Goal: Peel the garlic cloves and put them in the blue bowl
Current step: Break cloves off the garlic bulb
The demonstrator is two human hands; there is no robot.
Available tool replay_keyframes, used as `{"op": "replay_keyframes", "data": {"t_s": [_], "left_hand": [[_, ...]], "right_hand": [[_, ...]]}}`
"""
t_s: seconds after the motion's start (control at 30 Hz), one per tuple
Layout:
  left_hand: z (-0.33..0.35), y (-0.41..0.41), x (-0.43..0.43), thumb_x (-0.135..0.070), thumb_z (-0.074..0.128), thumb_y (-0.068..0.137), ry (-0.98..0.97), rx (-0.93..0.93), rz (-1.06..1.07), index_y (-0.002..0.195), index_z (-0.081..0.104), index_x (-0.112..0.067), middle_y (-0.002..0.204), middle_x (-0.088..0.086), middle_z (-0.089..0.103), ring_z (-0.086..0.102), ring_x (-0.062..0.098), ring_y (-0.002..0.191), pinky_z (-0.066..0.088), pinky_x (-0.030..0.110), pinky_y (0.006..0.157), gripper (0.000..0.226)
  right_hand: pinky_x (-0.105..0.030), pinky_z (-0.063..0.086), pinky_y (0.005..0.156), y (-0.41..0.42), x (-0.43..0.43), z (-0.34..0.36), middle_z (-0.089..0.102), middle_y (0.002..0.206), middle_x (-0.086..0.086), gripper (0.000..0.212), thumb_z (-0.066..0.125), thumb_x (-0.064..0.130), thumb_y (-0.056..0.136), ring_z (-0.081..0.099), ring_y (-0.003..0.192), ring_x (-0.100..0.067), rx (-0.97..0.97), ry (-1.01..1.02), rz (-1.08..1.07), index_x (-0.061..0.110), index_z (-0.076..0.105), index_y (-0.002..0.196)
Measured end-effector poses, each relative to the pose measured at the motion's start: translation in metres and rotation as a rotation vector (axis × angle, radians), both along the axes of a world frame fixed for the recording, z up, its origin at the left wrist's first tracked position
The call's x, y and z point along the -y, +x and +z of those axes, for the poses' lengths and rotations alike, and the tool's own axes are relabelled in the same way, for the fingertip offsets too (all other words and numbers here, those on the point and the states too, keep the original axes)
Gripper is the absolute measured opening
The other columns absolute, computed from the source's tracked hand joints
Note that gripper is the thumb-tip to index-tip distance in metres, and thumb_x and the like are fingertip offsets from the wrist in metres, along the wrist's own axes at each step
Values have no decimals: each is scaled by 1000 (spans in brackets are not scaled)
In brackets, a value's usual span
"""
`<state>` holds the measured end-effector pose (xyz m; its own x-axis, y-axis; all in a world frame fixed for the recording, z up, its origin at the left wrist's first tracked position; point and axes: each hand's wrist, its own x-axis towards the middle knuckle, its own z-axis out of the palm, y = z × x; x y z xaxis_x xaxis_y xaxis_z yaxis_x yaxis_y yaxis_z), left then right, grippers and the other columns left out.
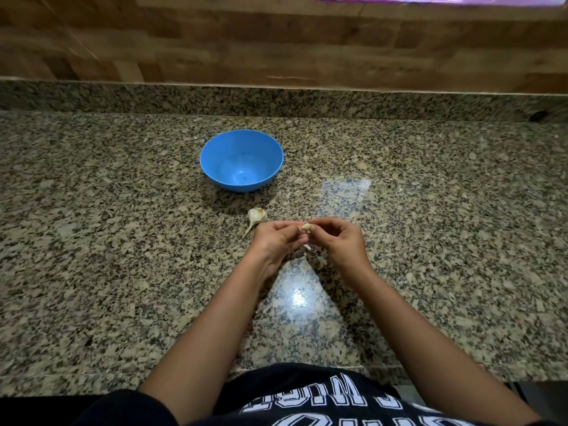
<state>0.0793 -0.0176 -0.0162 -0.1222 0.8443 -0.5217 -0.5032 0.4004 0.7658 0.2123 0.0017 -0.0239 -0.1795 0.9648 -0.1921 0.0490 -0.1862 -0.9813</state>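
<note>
While left hand (276, 239) and right hand (339, 239) pinch one garlic clove (306, 226)

As they meet over the speckled granite counter (123, 241), both curl tightly round the small, pale, papery piece. Thin skin flakes (319, 263) lie beneath the hands. Just left lies a knobbly garlic bulb (256, 215) (dry stalk pointing near-left); farther off stands the round, smooth blue bowl (215, 155), glossy inside

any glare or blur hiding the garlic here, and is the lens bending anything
Head view: a bright glare spot lies on the polished speckled granite counter between the forearms, a paler reflection right of the round blue plastic bowl; neither covers the small pale garlic clove pinched by left hand and right hand; the wooden wall is smeared; the counter's back edge bows.
</note>
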Motion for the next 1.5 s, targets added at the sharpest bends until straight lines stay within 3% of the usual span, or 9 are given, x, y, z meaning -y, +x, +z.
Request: {"op": "replay_keyframes", "data": {"t_s": [0.17, 0.4, 0.73, 0.87, 1.0, 1.2, 1.27, 1.37, 1.5], "left_hand": [[-1, -4, -1, 6, 58, 86, 41, -179, -81, 92, 65, 7, 85, 19, 68, 67, 21, 71, 57, 25, 72, 9], [0, -4, 0, 8, 56, 86, 35, -182, -69, 82, 66, 3, 78, 17, 68, 66, 17, 65, 57, 24, 69, 12], [3, -1, 0, 7, 53, 89, 35, -128, -57, 86, 63, 7, 75, 19, 66, 67, 15, 58, 57, 19, 60, 11], [-4, 0, 0, 3, 62, 84, 105, -354, -90, 89, 68, 0, 84, 16, 70, 69, 18, 69, 58, 24, 69, 8], [-7, 5, 3, -8, 70, 82, 192, -629, -121, 89, 71, -12, 88, 6, 73, 71, 18, 82, 58, 33, 78, 9], [-6, 6, 4, -5, 67, 83, 188, -684, -85, 82, 68, -19, 84, 7, 72, 71, 22, 80, 59, 40, 76, 14], [-7, 5, 4, -5, 65, 84, 180, -723, -80, 86, 69, -16, 86, 6, 71, 69, 20, 77, 59, 34, 72, 11], [-9, 3, 4, -10, 63, 87, 196, -918, -132, 100, 68, -11, 94, 3, 68, 61, 9, 73, 51, 12, 61, 14], [-10, 6, 6, -8, 57, 91, 218, -1133, -302, 120, 61, -8, 116, 6, 65, 62, 11, 85, 53, 18, 74, 30]], "right_hand": [[-29, 58, 74, 0, 1, 5, 71, 86, -14, 8, 63, 3, 84, 69, 81, -26, -58, -48, 40, 8, 69, 86], [-25, 57, 70, 2, 0, 5, 72, 86, -15, 8, 62, 1, 84, 69, 76, -21, -80, -63, 63, 3, 69, 88], [-21, 55, 61, 3, -7, 9, 68, 84, -17, 11, 57, -3, 86, 64, 66, -18, -97, -168, 36, -5, 65, 93], [-22, 58, 66, 0, -9, 11, 67, 88, -20, 20, 47, -5, 92, 65, 69, -20, -276, -345, -25, -6, 60, 107], [-25, 57, 71, -2, -9, 14, 68, 96, -17, 24, 53, -2, 90, 67, 79, -19, -293, -380, -8, -5, 59, 113], [-24, 57, 69, -1, -10, 14, 65, 95, -19, 17, 54, -9, 86, 64, 75, -19, -318, -444, -52, -6, 61, 101], [-26, 56, 68, 2, -11, 14, 64, 91, -18, 14, 52, -8, 87, 61, 74, -19, -319, -468, -53, -5, 62, 95], [-31, 54, 78, 5, -13, 12, 63, 92, -18, 16, 50, -5, 89, 60, 77, -20, -311, -487, -25, -8, 62, 99], [-30, 54, 78, 9, -16, 14, 62, 92, -17, 18, 50, -4, 90, 60, 74, -19, -270, -483, -12, -7, 63, 102]]}}
